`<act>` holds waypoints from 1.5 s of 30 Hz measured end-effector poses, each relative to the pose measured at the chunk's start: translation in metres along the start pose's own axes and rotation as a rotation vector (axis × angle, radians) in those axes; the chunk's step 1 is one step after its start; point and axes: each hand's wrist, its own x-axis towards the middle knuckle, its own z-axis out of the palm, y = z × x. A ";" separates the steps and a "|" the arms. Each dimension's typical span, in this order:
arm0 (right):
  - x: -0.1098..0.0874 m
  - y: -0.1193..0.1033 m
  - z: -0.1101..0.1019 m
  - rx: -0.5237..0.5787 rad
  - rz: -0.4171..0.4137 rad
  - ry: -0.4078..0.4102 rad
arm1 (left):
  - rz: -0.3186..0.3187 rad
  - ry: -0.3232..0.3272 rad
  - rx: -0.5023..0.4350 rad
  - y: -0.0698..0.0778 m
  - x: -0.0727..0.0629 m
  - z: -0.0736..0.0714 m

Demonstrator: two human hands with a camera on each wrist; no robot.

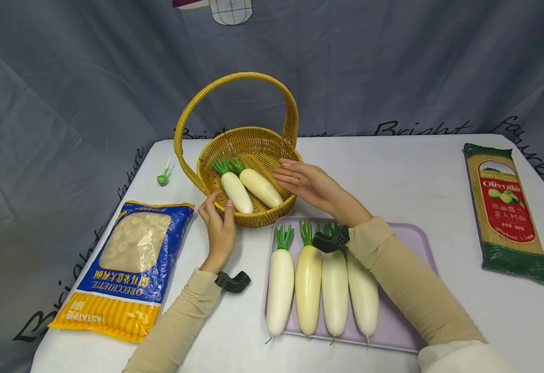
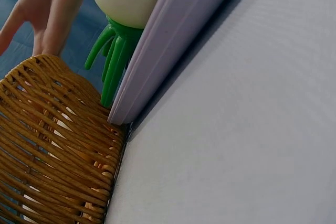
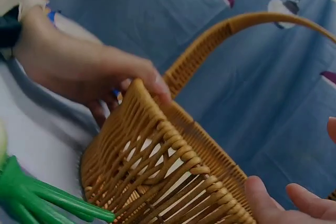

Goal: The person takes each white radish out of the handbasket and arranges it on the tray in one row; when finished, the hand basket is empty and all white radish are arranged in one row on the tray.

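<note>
A round wicker basket [image 1: 248, 220] with a tall arched handle stands at the back middle of the table. Two white radishes [image 1: 237, 192] with green tops lie in it. My left hand [image 1: 220, 230] grips the basket's near-left rim; in the right wrist view its thumb lies over the rim [image 3: 176, 140] and the other fingers are outside the wall. Over the basket's right side is my right hand [image 1: 313, 187], fingers extended and holding nothing. Several more radishes [image 1: 280, 290] lie side by side on a purple tray [image 1: 399, 321], partly under my right forearm.
On the left lies a blue and yellow bag of orecchiette [image 1: 129, 259], with a small green-wrapped lollipop [image 1: 162, 178] behind it. A spaghetti packet [image 1: 509, 212] lies at the far right. The tray's back edge is close to the basket. A grey curtain [image 1: 369, 67] hangs behind.
</note>
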 end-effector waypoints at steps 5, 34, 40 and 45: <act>0.017 0.003 0.009 0.004 -0.009 0.059 | -0.006 -0.003 0.006 0.001 -0.001 0.001; 0.062 0.024 0.032 -0.998 0.200 0.422 | 0.005 0.022 0.007 -0.001 -0.001 0.001; 0.063 0.026 0.033 -1.057 0.222 0.400 | 0.009 0.020 -0.001 -0.001 -0.001 0.001; 0.065 0.027 0.032 -1.083 0.246 0.382 | 0.003 0.021 0.004 -0.001 -0.002 0.000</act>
